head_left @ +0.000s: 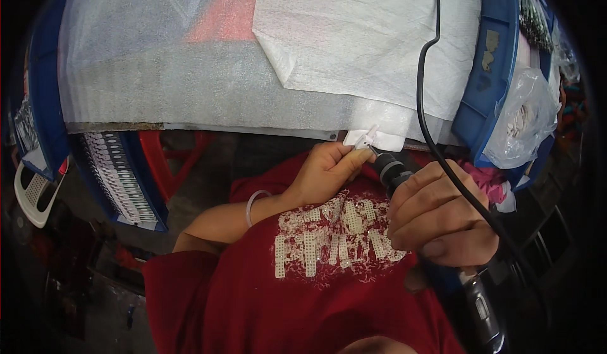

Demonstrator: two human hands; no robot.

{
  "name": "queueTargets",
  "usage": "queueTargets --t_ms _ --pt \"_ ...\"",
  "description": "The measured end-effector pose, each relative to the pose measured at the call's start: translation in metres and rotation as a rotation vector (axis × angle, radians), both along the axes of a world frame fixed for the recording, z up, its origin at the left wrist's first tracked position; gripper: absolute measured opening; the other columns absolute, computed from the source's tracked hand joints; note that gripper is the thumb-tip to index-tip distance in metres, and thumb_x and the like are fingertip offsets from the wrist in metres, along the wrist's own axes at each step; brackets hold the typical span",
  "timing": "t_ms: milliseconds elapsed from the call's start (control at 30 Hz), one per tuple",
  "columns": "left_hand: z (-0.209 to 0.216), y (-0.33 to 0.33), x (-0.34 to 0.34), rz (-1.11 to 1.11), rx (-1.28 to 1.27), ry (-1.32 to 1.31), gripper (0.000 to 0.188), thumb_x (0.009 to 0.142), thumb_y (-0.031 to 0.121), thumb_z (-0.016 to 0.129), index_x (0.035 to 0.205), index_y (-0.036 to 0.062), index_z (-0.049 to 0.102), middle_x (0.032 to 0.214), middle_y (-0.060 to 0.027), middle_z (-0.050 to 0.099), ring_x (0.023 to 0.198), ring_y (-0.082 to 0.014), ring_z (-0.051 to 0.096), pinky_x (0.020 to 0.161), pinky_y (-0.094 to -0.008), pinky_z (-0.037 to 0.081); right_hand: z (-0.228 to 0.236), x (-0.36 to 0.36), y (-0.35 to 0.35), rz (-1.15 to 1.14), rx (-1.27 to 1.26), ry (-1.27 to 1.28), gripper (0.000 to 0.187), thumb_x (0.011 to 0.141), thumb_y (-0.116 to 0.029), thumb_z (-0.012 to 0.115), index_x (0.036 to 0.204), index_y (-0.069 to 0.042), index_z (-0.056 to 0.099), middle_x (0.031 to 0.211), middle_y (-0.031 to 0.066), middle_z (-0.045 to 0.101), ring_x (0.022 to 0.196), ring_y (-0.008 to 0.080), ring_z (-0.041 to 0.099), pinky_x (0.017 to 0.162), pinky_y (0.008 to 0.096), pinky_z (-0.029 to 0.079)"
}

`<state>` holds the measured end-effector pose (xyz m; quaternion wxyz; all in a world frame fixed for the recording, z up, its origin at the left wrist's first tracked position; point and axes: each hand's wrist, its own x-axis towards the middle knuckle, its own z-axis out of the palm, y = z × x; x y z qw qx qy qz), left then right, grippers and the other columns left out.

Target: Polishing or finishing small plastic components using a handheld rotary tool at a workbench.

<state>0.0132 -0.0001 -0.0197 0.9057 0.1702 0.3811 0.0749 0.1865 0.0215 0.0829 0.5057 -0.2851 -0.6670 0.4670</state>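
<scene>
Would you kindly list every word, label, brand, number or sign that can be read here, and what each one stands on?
None can be read with confidence.
Red shirt: a pale studded design on the chest, with no clear wording.
Blue bin at right: a worn, pale patch, nothing legible.
Dark tool in the right hand: any marking is too small or dark to read.

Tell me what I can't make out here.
In the head view:
Small white piece: part covered by the left hand.
Black handheld tool: middle hidden behind the right hand.
Black cable: one end cut off by the top edge.
Clear plastic bag: contents blurred by crinkled plastic.
</scene>
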Motion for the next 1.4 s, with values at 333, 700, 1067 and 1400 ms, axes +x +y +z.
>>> queueTargets --t_ms 333,700,1067,1400 --pt "0.001 0.01 -0.006 -0.083 0.066 -0.019 0.025 0.098 0.021 0.053 0.095 0.0006 0.066 0.063 0.0058 0.05 0.055 -0.0016 0.042 0.049 -0.0178 0.033 -0.013 -0.002 -0.028 -0.184 0.073 0.006 0.054 0.085 -0.029 0.072 0.118 -0.005 0.036 0.08 0.0088 0.062 0.06 0.0199 0.063 0.053 0.0318 0.052" --pt "0.023 0.042 -0.022 -0.407 0.333 -0.207 0.034 0.102 0.023 0.044 0.121 -0.0025 0.056 0.083 -0.0032 0.053 0.066 -0.0088 0.055 0.065 -0.0226 0.047 0.007 0.013 -0.055 -0.578 0.298 0.023 0.054 0.087 -0.033 0.066 0.122 -0.002 0.038 0.072 0.0066 0.056 0.053 0.0173 0.055 0.054 0.0324 0.048" --pt "0.103 0.142 -0.066 0.071 1.075 0.182 0.039 0.088 -0.005 0.055 0.126 -0.0012 0.047 0.1 -0.0068 0.056 0.075 -0.0102 0.056 0.067 -0.0228 0.049 -0.003 0.011 -0.071 -0.583 0.096 0.078 0.055 0.076 -0.01 0.075 0.119 -0.003 0.041 0.083 0.0114 0.061 0.074 0.0216 0.062 0.067 0.0347 0.053" --pt "0.074 0.443 -0.061 0.031 1.733 0.395 0.018 0.09 0.002 0.058 0.108 0.001 0.06 0.091 0.0015 0.061 0.084 -0.0056 0.054 0.075 -0.0197 0.044 0.019 0.021 -0.075 -0.547 -0.145 -0.096 0.06 0.073 -0.004 0.078 0.122 -0.005 0.043 0.086 0.0134 0.064 0.071 0.0213 0.063 0.062 0.0317 0.051"
